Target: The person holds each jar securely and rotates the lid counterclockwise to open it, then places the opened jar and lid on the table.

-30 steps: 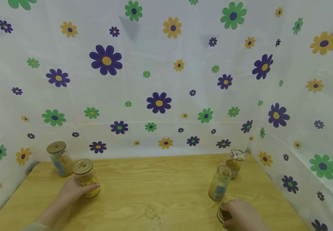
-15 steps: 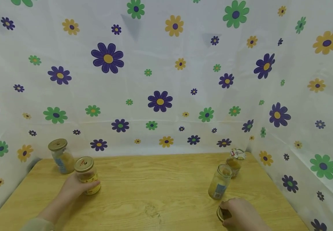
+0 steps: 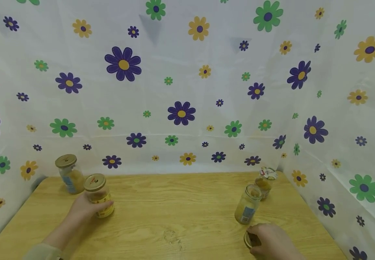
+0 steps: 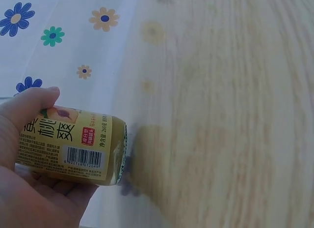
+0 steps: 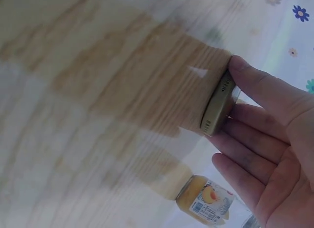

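On the left of the head view, my left hand (image 3: 84, 209) grips a glass jar (image 3: 106, 207) with a gold lid and a yellow label. The left wrist view shows the thumb across the jar's label (image 4: 83, 144) and fingers beneath. At the right front, my right hand (image 3: 273, 240) holds a gold jar lid (image 3: 247, 240) by its edge, close over the table. Thumb and fingers pinch that lid (image 5: 217, 107) in the right wrist view. Just beyond it stands a lidless glass jar (image 3: 248, 206) with a blue label and pale yellow contents.
A gold-lidded jar (image 3: 72, 177) stands at the back left, behind the gripped one. At the back right is a shorter jar (image 3: 264, 184) with a patterned white lid. Flower-printed sheets (image 3: 161, 122) enclose the wooden table (image 3: 174, 202) behind and at the sides.
The head view has shifted slightly. Both hands keep their holds on the jar and the lid, and the other jars stand where they were.
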Tool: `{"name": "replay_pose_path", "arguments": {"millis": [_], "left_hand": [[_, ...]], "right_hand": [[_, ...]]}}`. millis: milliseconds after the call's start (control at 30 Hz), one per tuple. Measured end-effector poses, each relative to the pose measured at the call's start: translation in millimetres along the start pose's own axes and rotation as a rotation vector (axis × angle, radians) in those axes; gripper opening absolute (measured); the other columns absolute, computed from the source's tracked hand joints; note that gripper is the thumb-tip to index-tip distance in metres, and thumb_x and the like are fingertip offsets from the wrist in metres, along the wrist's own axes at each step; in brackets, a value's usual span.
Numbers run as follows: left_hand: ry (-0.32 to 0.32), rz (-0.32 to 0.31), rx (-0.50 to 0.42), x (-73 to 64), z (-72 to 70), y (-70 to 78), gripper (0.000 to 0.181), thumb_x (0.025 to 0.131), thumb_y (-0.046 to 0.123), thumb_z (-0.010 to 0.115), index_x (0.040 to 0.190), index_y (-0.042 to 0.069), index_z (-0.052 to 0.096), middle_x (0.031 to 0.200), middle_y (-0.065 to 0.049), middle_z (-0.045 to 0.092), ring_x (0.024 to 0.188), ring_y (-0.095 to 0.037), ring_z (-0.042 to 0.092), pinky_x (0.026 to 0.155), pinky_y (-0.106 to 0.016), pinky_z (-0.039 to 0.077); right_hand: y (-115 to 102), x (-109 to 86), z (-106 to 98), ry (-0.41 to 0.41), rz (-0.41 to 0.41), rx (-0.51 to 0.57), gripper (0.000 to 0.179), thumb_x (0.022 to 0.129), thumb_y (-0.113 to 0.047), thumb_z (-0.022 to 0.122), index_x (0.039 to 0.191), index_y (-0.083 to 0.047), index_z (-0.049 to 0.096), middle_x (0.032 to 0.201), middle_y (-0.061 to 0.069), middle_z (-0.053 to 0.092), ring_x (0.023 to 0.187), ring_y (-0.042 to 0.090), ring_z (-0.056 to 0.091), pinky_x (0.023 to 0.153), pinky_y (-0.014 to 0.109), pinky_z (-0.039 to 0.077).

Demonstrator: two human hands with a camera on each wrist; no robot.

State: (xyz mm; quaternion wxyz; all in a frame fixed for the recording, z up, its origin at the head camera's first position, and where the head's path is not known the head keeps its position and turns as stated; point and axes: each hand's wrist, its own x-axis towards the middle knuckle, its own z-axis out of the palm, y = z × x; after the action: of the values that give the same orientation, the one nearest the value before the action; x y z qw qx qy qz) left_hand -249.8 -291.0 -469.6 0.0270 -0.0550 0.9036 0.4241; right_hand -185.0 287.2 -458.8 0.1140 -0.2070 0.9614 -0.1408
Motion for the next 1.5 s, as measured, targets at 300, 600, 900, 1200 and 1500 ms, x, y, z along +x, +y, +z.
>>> {"name": "replay_pose_path", "arguments": {"millis": [300,600,900,1200,1500], "left_hand": [[-0.016,0.015,-0.010,-2.4,-2.2,20.4,0.079,0.091,0.040,0.084,0.145,-0.009,0.054,0.153,-0.039,0.049,0.141,-0.059,0.046,0.116,-0.070,0.041],[-0.020,0.025,-0.050,-3.9,5.7,33.4,0.073,0.089,0.034,0.086,0.140,-0.010,0.058,0.150,-0.038,0.052,0.138,-0.056,0.050,0.115,-0.068,0.043],[-0.039,0.059,-0.039,-7.3,13.7,47.9,0.072,0.088,0.033,0.087,0.139,-0.010,0.059,0.147,-0.037,0.055,0.134,-0.054,0.055,0.112,-0.066,0.048],[-0.059,0.117,-0.007,-8.0,20.9,62.9,0.075,0.087,0.033,0.087,0.141,-0.010,0.056,0.143,-0.036,0.060,0.130,-0.052,0.059,0.107,-0.064,0.053],[-0.071,0.135,-0.020,-11.9,25.7,84.9,0.075,0.086,0.032,0.089,0.141,-0.007,0.057,0.143,-0.034,0.061,0.131,-0.052,0.060,0.107,-0.064,0.053]], "right_hand": [[1.1,-1.5,2.6,0.015,0.023,-0.061,0.039,0.078,-0.028,0.095,0.110,-0.010,0.078,0.094,-0.007,0.076,0.077,0.004,0.065,0.066,0.030,0.056],[4.0,-3.1,3.3,0.041,-0.014,-0.095,0.038,0.080,-0.030,0.094,0.110,-0.014,0.077,0.091,-0.013,0.073,0.073,-0.001,0.059,0.061,0.027,0.050],[1.9,-6.6,3.1,0.085,-0.060,-0.149,0.040,0.079,-0.035,0.094,0.111,-0.017,0.077,0.094,-0.014,0.073,0.076,-0.002,0.062,0.062,0.027,0.051],[-2.9,-8.9,1.2,0.092,-0.014,-0.108,0.052,0.081,-0.038,0.091,0.125,-0.014,0.074,0.112,-0.004,0.079,0.091,0.009,0.072,0.075,0.036,0.062],[-16.2,-14.3,-12.3,0.215,-0.147,-0.181,0.049,0.085,-0.033,0.089,0.126,-0.010,0.075,0.118,0.004,0.080,0.102,0.024,0.078,0.083,0.043,0.066]]}}
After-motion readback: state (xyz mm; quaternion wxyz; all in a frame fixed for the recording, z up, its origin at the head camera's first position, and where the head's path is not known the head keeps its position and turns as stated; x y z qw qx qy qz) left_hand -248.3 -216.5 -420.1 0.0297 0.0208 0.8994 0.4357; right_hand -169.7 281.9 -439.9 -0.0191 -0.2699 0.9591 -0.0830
